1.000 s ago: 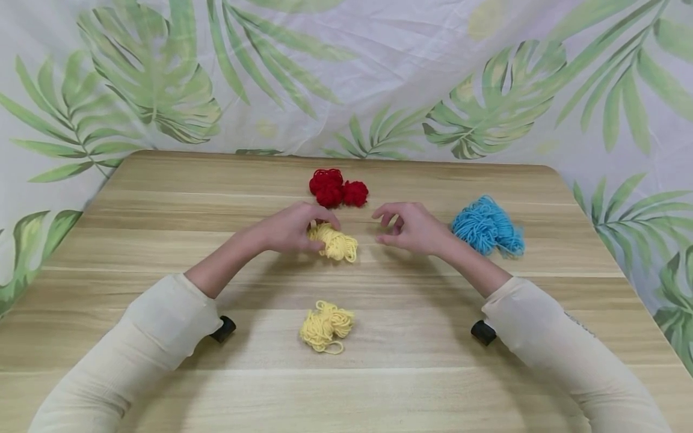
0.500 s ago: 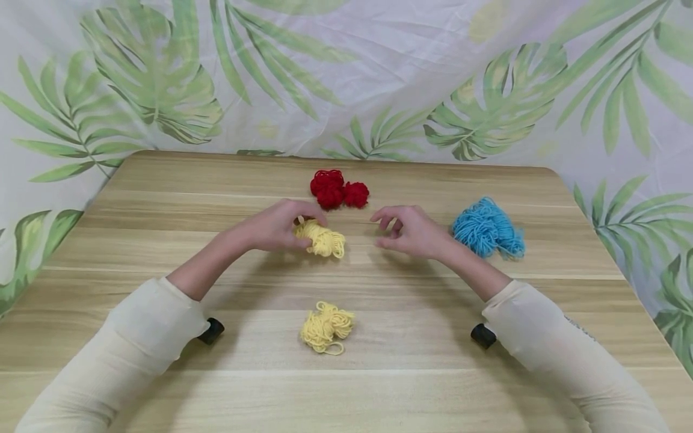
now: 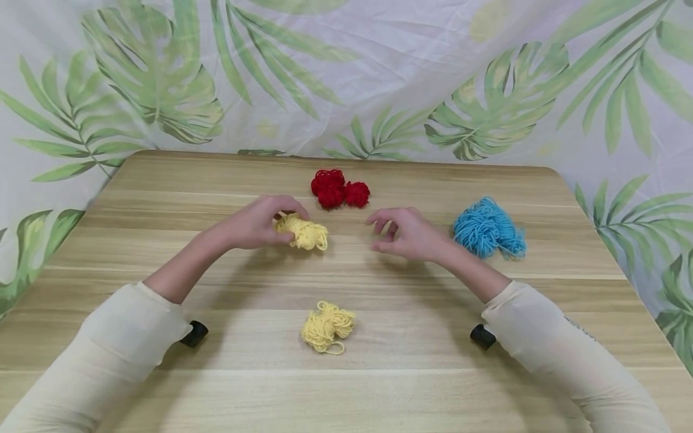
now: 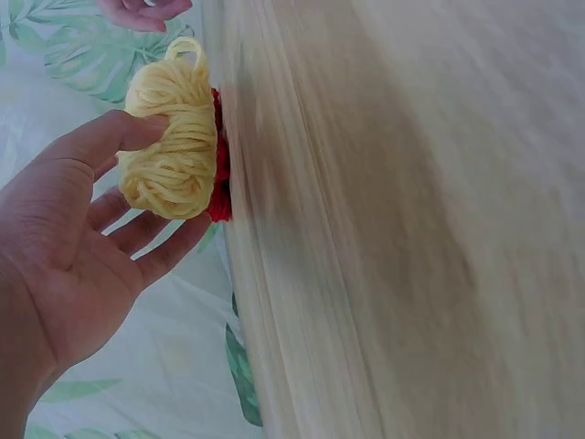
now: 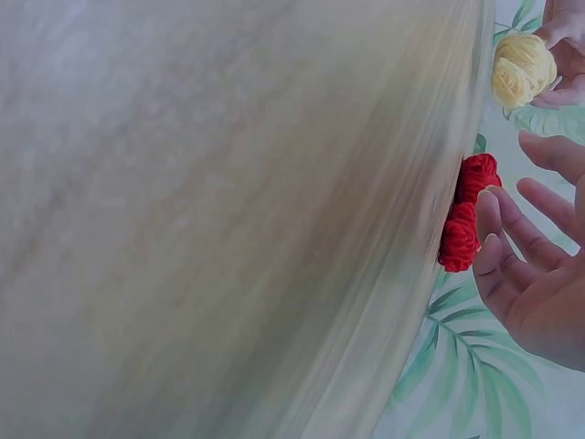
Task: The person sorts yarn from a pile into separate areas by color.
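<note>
Holding a yellow yarn bundle in the left hand, pinched between the thumb and the bent fingers, at about 11 o'clock from the middle of the counter. Looks to be lifted, but hard to say how high. Has a small loop of yarn poking out at the end nearest the right hand. Has just gone toward 9 o'clock along with the left hand, and so is now farther from the right hand than a second ago. Likely means being carried to the side by one hand alone.

At 1 o'clock, holding nothing in the right hand, only keeping loose, bent fingers in about the same spot as before. At 12 o'clock, can see a little heap of red yarn. At 2 o'clock, can see blue yarn. At 6 o'clock, can see a second yellow bundle, lying by itself. Behind the far edge, can see a cloth with green leaves.
</note>
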{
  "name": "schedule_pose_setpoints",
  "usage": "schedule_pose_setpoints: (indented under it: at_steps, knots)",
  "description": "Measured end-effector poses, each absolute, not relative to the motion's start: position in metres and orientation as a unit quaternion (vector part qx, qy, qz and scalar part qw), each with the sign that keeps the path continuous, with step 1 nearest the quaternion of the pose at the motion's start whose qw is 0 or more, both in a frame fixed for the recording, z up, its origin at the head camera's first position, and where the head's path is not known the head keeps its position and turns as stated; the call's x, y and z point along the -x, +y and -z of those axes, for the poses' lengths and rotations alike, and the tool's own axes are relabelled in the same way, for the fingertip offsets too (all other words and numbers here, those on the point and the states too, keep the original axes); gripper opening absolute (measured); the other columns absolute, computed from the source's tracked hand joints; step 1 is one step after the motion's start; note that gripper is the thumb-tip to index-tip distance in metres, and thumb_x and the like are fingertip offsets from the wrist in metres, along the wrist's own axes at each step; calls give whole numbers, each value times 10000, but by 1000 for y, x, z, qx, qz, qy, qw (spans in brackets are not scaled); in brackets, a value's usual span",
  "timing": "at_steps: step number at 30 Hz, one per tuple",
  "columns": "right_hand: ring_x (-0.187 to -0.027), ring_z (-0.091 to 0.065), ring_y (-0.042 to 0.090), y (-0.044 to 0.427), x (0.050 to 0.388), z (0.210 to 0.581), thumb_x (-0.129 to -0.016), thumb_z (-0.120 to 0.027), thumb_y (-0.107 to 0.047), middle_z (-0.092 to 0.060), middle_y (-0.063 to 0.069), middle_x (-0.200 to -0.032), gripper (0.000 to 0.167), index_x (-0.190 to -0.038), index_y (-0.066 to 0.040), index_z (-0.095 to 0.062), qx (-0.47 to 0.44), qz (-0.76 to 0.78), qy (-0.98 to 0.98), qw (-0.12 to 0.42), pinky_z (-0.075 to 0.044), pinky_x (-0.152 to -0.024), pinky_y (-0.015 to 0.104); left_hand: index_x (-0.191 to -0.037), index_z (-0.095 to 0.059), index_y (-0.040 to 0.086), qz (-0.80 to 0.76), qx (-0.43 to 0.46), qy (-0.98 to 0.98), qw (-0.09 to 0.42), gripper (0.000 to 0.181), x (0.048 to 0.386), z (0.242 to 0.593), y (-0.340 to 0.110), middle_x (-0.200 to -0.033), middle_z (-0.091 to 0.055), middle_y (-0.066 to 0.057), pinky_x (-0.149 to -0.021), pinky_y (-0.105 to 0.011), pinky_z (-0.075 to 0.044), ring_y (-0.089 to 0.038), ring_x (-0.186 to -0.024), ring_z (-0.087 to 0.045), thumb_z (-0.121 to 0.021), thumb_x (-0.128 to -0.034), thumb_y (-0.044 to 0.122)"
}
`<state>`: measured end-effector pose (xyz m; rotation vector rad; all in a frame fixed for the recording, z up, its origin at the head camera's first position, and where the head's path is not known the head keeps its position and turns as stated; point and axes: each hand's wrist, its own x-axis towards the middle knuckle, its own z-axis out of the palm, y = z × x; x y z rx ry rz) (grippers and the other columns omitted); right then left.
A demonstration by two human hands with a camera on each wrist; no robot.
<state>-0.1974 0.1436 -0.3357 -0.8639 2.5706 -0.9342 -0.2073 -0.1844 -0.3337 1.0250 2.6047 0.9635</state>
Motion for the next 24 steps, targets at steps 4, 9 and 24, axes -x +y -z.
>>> schedule_pose_setpoints:
  at_steps: [4,9,24]
  knots:
    - [-845,-686,229,141,195,334,-903,-809,-106,-718,162,-1076,440,-1301,7,-659,303,325,884,142,-572,-800,358,-1145,-706,-10,-329,-341,877,84,313,205,334,-191,-1165,-709,-154,-929,-513,-530,-322,-1085,-633,-705,-840,-79]
    - [-850,-682,211,138,192,333,-910,-806,-128,-719,152,-1084,446,-1311,-1,-660,307,322,883,148,-569,-792,348,-1158,-697,-21,-330,-336,879,75,336,204,334,-199,-1162,-711,-154,-927,-507,-534,-311,-1071,-633,-724,-829,-87]
    - [-859,-689,206,132,186,332,-901,-818,-131,-724,133,-1077,445,-1306,-17,-672,317,321,880,151,-589,-800,345,-1189,-688,-39,-333,-295,893,68,337,197,332,-224,-1212,-703,-193,-946,-546,-539,-351,-1141,-634,-749,-859,-81]
